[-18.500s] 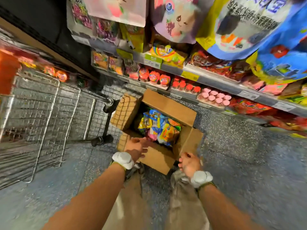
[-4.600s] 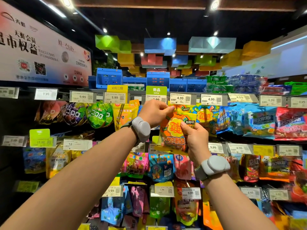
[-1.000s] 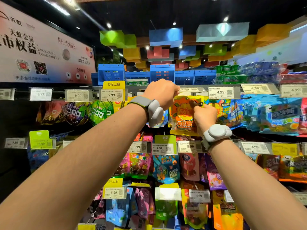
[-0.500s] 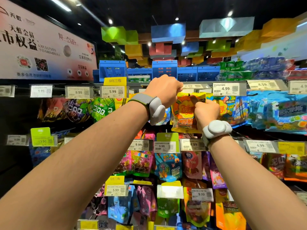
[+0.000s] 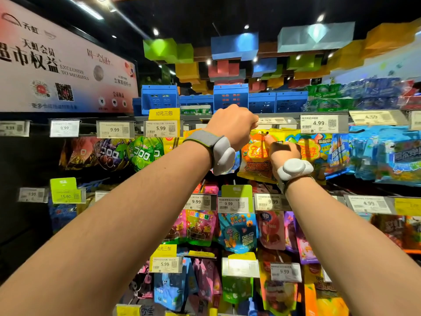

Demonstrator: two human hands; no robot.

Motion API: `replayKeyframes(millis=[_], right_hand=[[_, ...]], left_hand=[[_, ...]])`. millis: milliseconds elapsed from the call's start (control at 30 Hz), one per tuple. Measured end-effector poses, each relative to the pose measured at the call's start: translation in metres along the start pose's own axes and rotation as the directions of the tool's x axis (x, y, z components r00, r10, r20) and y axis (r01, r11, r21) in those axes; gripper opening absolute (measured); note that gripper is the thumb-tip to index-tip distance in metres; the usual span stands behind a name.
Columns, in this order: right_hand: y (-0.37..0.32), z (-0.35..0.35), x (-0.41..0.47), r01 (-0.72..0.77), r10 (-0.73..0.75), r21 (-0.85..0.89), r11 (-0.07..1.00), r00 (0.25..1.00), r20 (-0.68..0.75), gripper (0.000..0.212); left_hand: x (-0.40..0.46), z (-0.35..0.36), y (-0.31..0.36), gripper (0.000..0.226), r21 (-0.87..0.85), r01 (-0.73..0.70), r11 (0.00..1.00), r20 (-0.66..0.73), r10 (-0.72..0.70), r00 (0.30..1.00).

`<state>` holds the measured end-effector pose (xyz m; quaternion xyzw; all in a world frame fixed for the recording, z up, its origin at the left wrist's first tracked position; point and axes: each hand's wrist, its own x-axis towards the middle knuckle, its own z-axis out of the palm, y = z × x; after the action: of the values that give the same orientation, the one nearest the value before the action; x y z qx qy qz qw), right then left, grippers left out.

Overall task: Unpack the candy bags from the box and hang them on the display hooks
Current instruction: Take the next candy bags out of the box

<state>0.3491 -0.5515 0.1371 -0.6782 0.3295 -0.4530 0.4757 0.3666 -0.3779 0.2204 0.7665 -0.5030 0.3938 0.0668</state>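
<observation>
Step in hand: hanging one candy bag (image 5: 256,156) on a top-row hook (image 5: 264,132). The bag is at the far rack, just under the 4.99 tag (image 5: 323,123). The left hand (image 5: 232,126) is clenched at the bag's top edge; whether it grips the bag or the hook cannot be told. The right hand (image 5: 283,151) pinches the bag's upper part. Judged next: slide the hang hole fully onto the hook, then release. The box is out of view; its contents cannot be told.
</observation>
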Motion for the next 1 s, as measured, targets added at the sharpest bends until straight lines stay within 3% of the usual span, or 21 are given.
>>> replayKeyframes(millis=[100,300,400,500,633,767,900,1000], right_hand=[[-0.002,0.004,0.004,-0.031,0.033,-0.054,0.998,0.998,0.049,0.067],[0.0,0.012,-0.001,-0.03,0.032,0.03,0.999,0.997,-0.064,0.061],[0.007,0.003,0.003,-0.047,0.048,-0.06,0.997,0.999,0.016,0.073],[0.014,-0.007,0.0,0.035,-0.02,-0.138,0.99,0.994,0.103,0.072],[0.03,-0.017,-0.007,0.03,-0.031,0.043,0.999,0.999,0.016,0.064],[0.051,-0.031,0.0,-0.052,0.046,0.085,0.995,0.996,0.071,0.058],[0.052,-0.043,-0.018,0.043,-0.048,0.085,0.995,0.997,0.065,0.075],[0.047,-0.051,-0.04,0.111,-0.115,0.088,0.99,0.992,0.045,0.063]], left_hand=[[-0.001,0.001,0.0,0.014,0.005,0.004,1.0,-0.007,-0.004,1.0],[-0.003,0.003,0.0,0.016,0.003,-0.001,1.0,-0.014,0.001,1.0],[-0.002,0.003,0.0,0.018,0.003,-0.001,1.0,-0.016,0.001,1.0],[-0.001,0.003,-0.002,0.019,-0.009,-0.01,1.0,-0.025,0.01,1.0],[-0.001,0.007,-0.002,0.019,0.002,-0.012,1.0,-0.033,0.012,0.999],[-0.003,0.007,0.001,0.017,0.029,-0.012,1.0,-0.027,0.013,1.0],[-0.01,0.017,0.005,0.004,0.088,0.006,0.996,-0.086,0.002,0.996],[-0.019,0.035,0.008,0.021,0.129,0.006,0.992,-0.151,0.014,0.988]])
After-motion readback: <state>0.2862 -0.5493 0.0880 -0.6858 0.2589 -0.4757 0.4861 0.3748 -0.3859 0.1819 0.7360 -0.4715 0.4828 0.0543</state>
